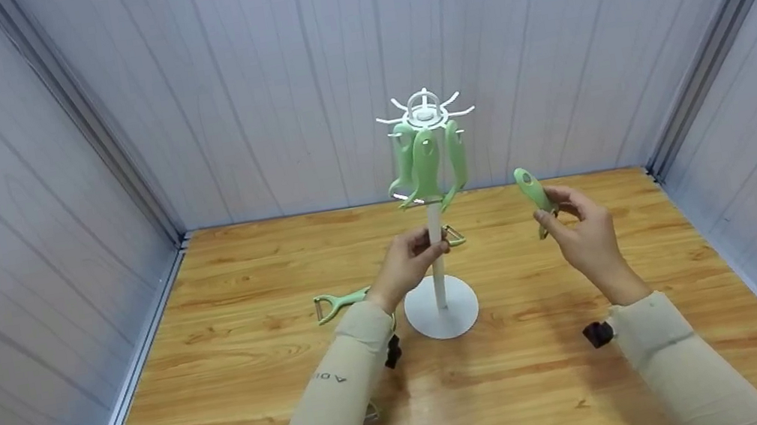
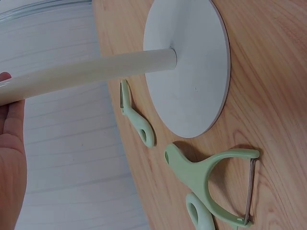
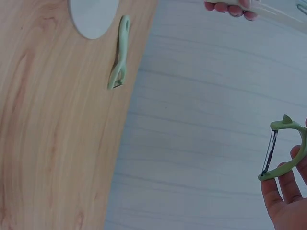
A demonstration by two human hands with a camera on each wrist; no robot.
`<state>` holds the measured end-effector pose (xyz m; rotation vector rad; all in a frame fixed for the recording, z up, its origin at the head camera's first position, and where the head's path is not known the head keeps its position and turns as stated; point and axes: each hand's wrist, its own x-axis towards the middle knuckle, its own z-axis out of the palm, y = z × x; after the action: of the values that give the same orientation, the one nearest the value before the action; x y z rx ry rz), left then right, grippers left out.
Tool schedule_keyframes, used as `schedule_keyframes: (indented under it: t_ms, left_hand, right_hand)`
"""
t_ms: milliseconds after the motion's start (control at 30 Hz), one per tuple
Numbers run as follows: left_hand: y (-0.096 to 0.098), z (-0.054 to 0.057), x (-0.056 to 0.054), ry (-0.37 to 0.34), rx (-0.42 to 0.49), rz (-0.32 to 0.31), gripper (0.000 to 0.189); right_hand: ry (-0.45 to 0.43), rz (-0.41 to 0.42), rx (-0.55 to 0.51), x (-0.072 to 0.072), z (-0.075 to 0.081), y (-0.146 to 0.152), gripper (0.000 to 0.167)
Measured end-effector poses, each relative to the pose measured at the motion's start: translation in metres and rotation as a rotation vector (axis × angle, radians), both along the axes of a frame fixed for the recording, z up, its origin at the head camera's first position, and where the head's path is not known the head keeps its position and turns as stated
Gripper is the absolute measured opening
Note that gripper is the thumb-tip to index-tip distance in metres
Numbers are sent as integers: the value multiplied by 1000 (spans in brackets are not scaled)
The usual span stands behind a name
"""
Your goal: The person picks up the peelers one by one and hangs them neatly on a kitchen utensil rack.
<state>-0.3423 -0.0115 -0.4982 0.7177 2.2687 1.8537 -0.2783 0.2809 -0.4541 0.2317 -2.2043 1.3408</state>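
Observation:
A white rack (image 1: 439,279) with a round base and a ring of hooks on top stands upright on the table. The left hand (image 1: 402,266) grips its pole partway up. From the front hooks hang several green peelers, one of them a peeler (image 1: 425,159) facing me. To the right of the rack, the right hand (image 1: 588,232) pinches another green peeler (image 1: 532,189), raised off the table with its holed handle end pointing up. In the right wrist view this held peeler (image 3: 285,168) shows its metal blade, and the fingers are around its forked head.
Loose green peelers lie on the wooden table (image 1: 530,401): a peeler (image 1: 339,301) left of the base, a peeler (image 1: 455,234) behind the pole, and a peeler (image 1: 371,414) partly hidden by the left sleeve. Pale panel walls (image 1: 252,88) enclose the back and sides.

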Motion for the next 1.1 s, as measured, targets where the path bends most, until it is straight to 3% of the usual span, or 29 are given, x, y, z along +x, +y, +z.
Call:
schedule_keyframes:
  t_ms: [633,1100]
  left_hand:
    - [0,1,0,11,9,-14,21]
    - [0,1,0,8,13,-8,20]
  right_hand:
    - [155,34,-4,1,37,-15,36]
    - [179,41,-8,1,42,-16,35]
